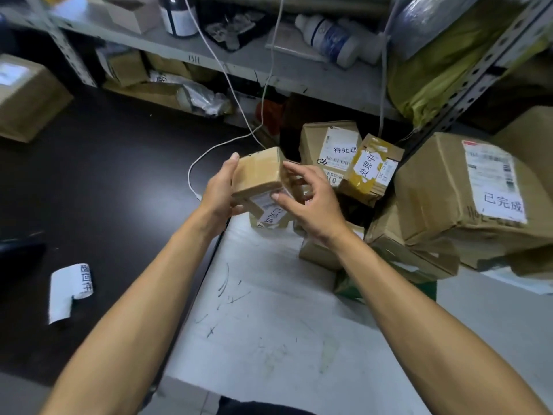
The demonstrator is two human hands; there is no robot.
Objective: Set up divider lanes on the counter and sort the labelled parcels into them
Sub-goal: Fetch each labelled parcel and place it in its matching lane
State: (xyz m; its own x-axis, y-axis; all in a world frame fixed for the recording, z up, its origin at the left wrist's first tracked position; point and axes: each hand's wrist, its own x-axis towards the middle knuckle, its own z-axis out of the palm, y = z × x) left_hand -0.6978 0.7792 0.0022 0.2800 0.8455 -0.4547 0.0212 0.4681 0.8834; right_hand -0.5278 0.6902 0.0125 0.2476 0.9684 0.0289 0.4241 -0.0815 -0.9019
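1. Forearms fill the bottom of the view, both reaching up over the counter (269, 339), a pale scuffed surface with pen marks.
2. Left hand (220, 190) grips the small parcel (258, 178) from its left side, thumb up at the top corner, fingers curled beneath and mostly hidden.
3. Right hand (311, 196) holds the parcel's right side with thumb and fingertips, fingers half spread; how firmly they press is hard to tell.
4. That parcel is lifted above the counter's far left edge, tilted, its white label (270, 212) facing down and toward the camera; the writing is partly hidden by the thumb and blurred.
5. Behind the right hand a pile of boxes lies on the counter: a box (326, 145) labelled 待处理, a taped yellow box (371, 169) leaning on it, and a big box (466, 187) labelled 已完成, cut off at the right edge.
6. Lower boxes in the pile are largely hidden under the right wrist and the big box.
7. A dark floor (104, 175) lies to the left, with a curled paper label (70, 290) on it.
8. White cable (227, 142) hangs from the shelf (269, 64) and loops behind the left hand.
9. Bottles and bags on the shelf are blurred.
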